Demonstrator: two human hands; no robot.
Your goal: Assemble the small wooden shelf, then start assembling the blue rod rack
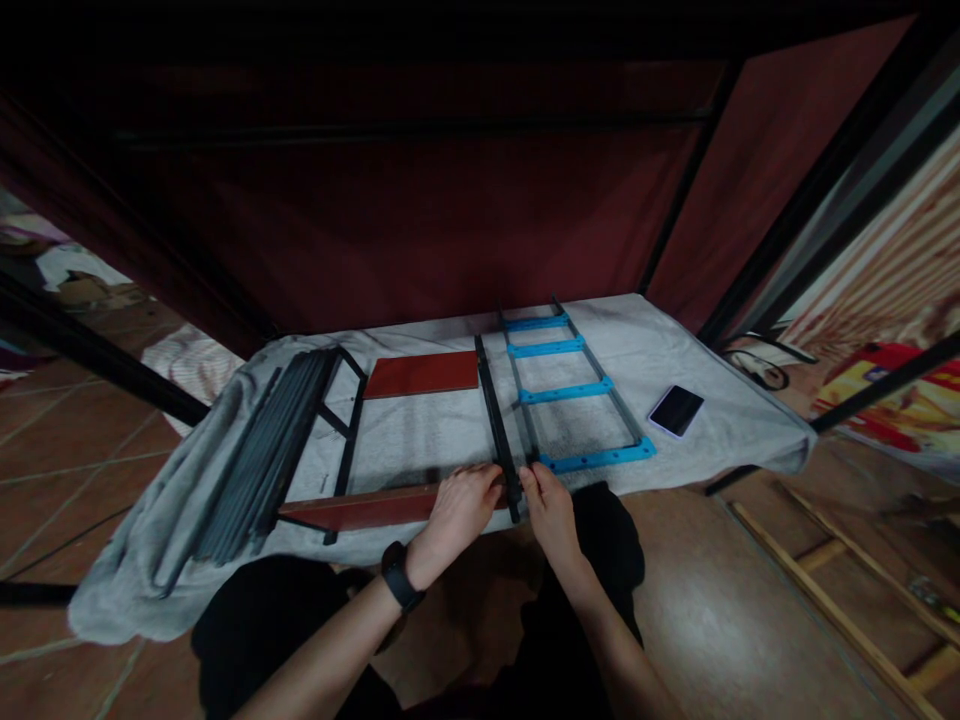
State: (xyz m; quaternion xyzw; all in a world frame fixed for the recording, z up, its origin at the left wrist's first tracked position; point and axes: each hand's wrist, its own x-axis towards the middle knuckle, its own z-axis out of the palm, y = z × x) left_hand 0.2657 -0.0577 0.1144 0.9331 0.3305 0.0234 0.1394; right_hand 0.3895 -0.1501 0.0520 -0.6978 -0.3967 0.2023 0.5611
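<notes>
My left hand [466, 500], with a black watch on its wrist, curls over the right end of a narrow reddish-brown board [367, 510] beside a black metal bar [495, 415]. My right hand [551, 508] is pinched at the bar's near end; what its fingertips hold is hidden. The bar runs away from me and meets a flat reddish-brown panel [421, 373] at its far side. Left of the panel lies a black metal side frame [346, 430]. Immediately right of the bar is a ladder-like rack of grey rods with blue crosspieces [566, 390].
A bundle of dark grey tubes [266, 455] lies on the left of the grey cloth [420, 440]. At the right is a phone [676, 411]. Behind rises a dark red panel [435, 220] between black posts. A wooden ladder-like frame [825, 555] rests on the tiled floor.
</notes>
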